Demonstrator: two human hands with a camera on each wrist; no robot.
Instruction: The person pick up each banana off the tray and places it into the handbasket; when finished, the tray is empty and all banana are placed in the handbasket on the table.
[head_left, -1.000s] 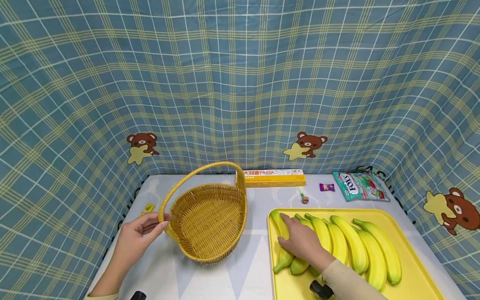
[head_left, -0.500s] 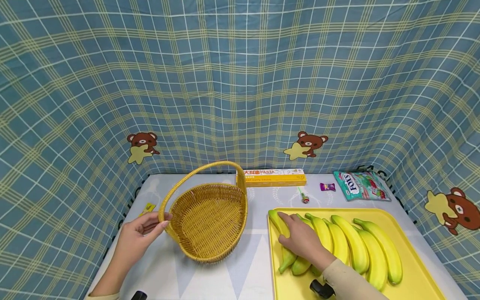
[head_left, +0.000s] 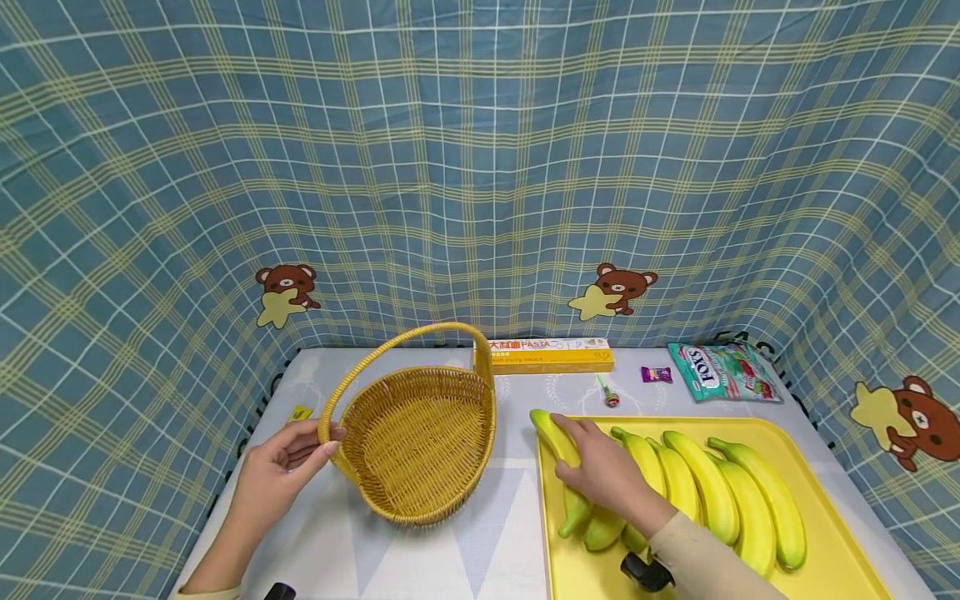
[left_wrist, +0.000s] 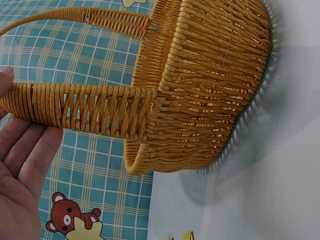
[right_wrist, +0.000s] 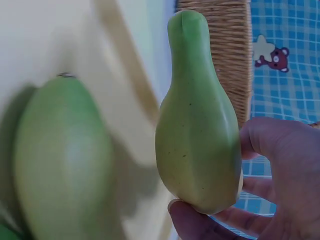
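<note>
A woven wicker basket (head_left: 435,385) with a tall arched handle (left_wrist: 107,111) stands on the left half of the table, nothing inside it. My left hand (head_left: 273,475) grips the handle low on its left side, thumb and fingers around it. In my right hand (head_left: 611,471) is a green-tipped yellow banana (right_wrist: 200,125), held between thumb and fingers; one end pokes past the left rim of the yellow tray (head_left: 832,550). Several more bananas (head_left: 712,492) lie side by side on that tray, partly hidden under my right hand and forearm.
Behind the basket lies a pasta box (head_left: 555,357). A small red-and-green item (head_left: 611,400), a purple wrapped candy (head_left: 656,375) and a teal FOX'S bag (head_left: 723,373) lie behind the tray. A small yellow packet (head_left: 302,412) is beyond my left hand. Plaid cloth (head_left: 480,208) walls the table.
My right hand has lifted the leftmost banana slightly, its far end shifting up and left over the tray rim. My left hand and the basket have stayed in place.
</note>
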